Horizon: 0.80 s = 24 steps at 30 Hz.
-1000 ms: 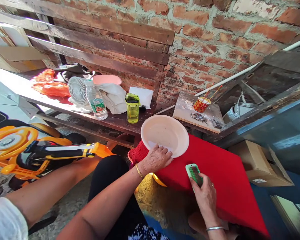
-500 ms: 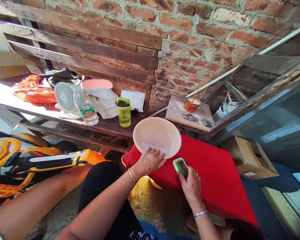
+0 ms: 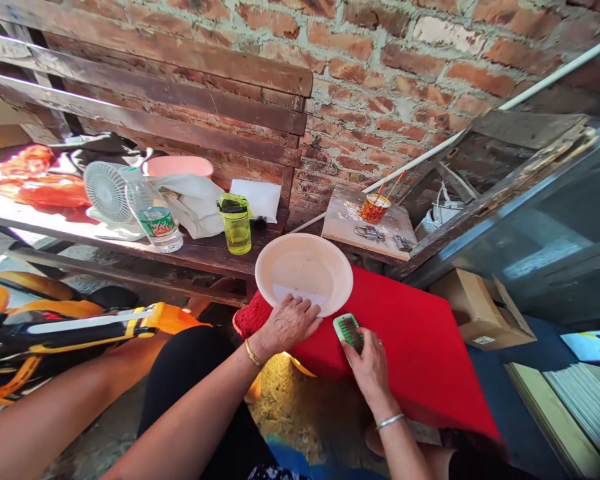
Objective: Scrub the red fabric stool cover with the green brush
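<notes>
Pale basin (image 3: 307, 260), flat white piece (image 3: 303, 291) inside

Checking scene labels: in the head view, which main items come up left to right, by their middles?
White fan → clear water bottle → yellow-green bottle → pale basin → green brush, held in the right hand → brown cardboard box.

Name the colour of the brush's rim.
The brush has a pale green rim, best seen in the head view.
</notes>
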Each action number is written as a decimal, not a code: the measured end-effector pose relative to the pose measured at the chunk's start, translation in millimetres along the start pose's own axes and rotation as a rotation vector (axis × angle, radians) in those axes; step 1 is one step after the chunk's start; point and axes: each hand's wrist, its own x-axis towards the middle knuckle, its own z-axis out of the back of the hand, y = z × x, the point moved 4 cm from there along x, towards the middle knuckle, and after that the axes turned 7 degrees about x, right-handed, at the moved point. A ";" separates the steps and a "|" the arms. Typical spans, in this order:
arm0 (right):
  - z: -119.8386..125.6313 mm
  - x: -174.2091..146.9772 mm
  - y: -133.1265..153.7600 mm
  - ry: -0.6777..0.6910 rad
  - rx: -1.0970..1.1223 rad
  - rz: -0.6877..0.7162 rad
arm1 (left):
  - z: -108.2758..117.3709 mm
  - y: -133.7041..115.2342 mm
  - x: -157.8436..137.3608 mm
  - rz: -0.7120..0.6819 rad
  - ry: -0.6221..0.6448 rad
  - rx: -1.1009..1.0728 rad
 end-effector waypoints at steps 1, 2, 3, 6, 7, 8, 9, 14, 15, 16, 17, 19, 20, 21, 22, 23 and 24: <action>-6.7 3.6 6.1 0.019 -0.016 0.032 | -0.3 0.1 -0.2 0.001 -0.004 0.008; -8.0 8.2 6.6 0.023 -0.045 0.046 | -0.5 0.2 -0.4 0.002 -0.005 0.015; -4.0 13.4 1.7 0.014 -0.083 0.042 | -0.6 0.2 -0.5 0.002 -0.003 0.019; 30.4 27.9 -38.2 -0.060 -0.223 -0.104 | -0.3 -0.3 -0.8 -0.003 0.003 0.012; 44.5 30.6 -54.8 -0.093 -0.266 -0.185 | -0.1 -0.5 -0.9 -0.005 0.002 0.005; 57.1 31.6 -69.5 -0.125 -0.300 -0.263 | 0.0 -0.7 -1.0 -0.007 -0.001 -0.005; 66.4 31.1 -80.4 -0.152 -0.317 -0.321 | 0.1 -0.9 -1.2 -0.007 -0.006 -0.014; 45.0 15.5 -57.4 -0.154 -0.116 -0.166 | -1.2 -0.2 -1.3 -0.005 0.006 -0.020; 31.4 12.4 -43.0 -0.120 -0.064 -0.099 | -1.1 0.3 -1.2 -0.005 0.015 -0.015; 18.0 10.3 -29.1 -0.083 -0.031 -0.041 | -0.2 0.8 -1.1 -0.005 0.019 -0.011; 6.3 9.6 -17.4 -0.048 -0.017 0.005 | 1.7 1.2 -1.1 0.000 0.011 -0.007; -7.5 12.6 -5.2 -0.010 -0.037 0.048 | 9.1 1.1 -1.9 0.019 -0.057 0.002; -8.5 16.0 -5.7 -0.012 -0.060 0.046 | 14.0 -0.3 -3.0 0.030 -0.114 0.005; -5.7 20.0 -10.3 -0.023 -0.088 0.029 | 19.2 -3.4 -4.5 0.033 -0.179 0.003; 0.3 24.2 -18.3 -0.039 -0.119 0.001 | 23.6 -8.4 -6.4 0.025 -0.240 -0.006; 8.7 27.9 -29.0 -0.054 -0.154 -0.033 | 26.5 -15.6 -8.3 0.000 -0.287 -0.024; 19.0 30.7 -41.4 -0.069 -0.193 -0.074 | 27.3 -24.6 -10.0 -0.038 -0.311 -0.051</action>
